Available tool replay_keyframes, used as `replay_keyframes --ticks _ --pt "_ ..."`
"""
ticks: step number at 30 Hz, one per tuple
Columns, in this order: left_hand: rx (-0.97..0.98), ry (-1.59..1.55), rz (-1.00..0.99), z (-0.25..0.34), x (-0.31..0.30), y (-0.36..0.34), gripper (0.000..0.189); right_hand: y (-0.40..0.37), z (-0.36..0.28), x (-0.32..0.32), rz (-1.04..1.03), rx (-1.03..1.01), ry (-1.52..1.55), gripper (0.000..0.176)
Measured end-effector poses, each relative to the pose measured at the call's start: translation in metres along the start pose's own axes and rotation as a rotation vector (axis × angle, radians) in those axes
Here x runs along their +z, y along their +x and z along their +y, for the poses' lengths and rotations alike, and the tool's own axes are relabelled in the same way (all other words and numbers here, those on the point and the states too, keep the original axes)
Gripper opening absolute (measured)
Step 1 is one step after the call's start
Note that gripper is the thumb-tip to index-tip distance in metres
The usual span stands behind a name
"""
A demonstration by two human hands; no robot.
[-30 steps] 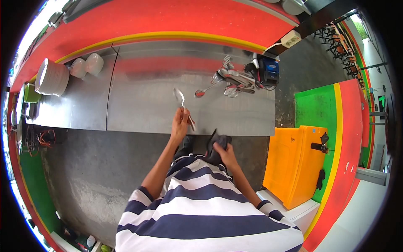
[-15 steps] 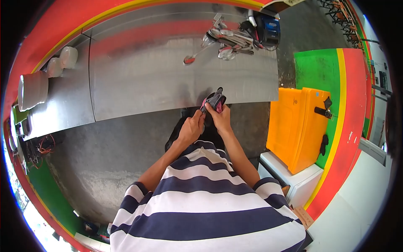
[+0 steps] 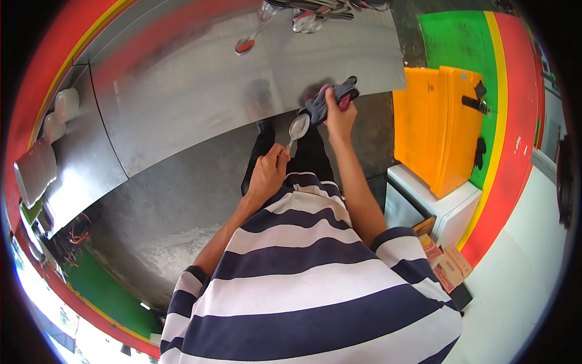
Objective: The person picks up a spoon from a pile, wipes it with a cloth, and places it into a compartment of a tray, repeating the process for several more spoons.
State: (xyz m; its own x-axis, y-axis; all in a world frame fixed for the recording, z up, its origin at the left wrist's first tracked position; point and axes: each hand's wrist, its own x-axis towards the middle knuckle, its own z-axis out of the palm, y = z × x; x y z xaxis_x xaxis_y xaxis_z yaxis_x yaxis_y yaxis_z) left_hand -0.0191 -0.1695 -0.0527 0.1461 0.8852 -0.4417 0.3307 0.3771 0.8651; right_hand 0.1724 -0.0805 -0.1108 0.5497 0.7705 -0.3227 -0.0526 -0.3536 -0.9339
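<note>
My left hand (image 3: pixel 267 174) is closed on the handle of a metal spoon (image 3: pixel 299 127), whose bowl points up and away from me. Dark grey and pink cloth (image 3: pixel 321 108) is gripped in my right hand (image 3: pixel 341 119), just right of the spoon bowl; spoon and cloth look apart. Both hands are near the front edge of the steel table (image 3: pixel 200 91). On the table lies a spoon with a reddish reflection in its bowl (image 3: pixel 245 45), beside a pile of spoons and forks (image 3: pixel 309 18) at the top, partly cut off by the view.
White containers (image 3: pixel 36 173) stand at the table's left end. To the right is an orange box (image 3: pixel 424 121) on a white-topped unit (image 3: pixel 448 200), with cardboard boxes (image 3: pixel 451 267) nearby. A green, yellow and red wall (image 3: pixel 503 121) runs behind them.
The cloth has come away from the spoon, whose bowl now shows. My right hand has moved up and right with the cloth. The view has tilted down, shifting the cutlery pile toward the top edge.
</note>
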Motion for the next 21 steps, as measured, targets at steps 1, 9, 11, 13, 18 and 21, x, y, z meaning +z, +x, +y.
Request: replay_keyframes --ticks 1,9,11,13,18,21 --pt "-0.003 0.004 0.001 0.004 0.0 -0.001 0.031 0.0 -0.018 -0.007 -0.046 0.081 0.062 0.032" --pt "-0.128 -0.107 0.058 0.017 0.011 0.014 0.049 -0.04 0.009 -0.04 -0.649 0.483 0.203 0.034" --pt "-0.137 -0.2 -0.044 0.019 0.015 0.018 0.052 -0.061 -0.012 -0.03 -0.648 0.527 0.426 0.035" --pt "-0.271 -0.432 -0.208 0.035 0.009 0.021 0.054 -0.058 -0.027 -0.027 -0.697 0.528 0.56 0.035" --pt "-0.234 -0.697 -0.411 0.049 0.004 0.023 0.051 -0.04 -0.041 -0.034 -0.851 0.492 0.665 0.032" --pt "-0.181 -0.504 -0.284 0.064 0.008 0.021 0.05 -0.028 -0.045 -0.031 -0.86 0.484 0.69 0.028"
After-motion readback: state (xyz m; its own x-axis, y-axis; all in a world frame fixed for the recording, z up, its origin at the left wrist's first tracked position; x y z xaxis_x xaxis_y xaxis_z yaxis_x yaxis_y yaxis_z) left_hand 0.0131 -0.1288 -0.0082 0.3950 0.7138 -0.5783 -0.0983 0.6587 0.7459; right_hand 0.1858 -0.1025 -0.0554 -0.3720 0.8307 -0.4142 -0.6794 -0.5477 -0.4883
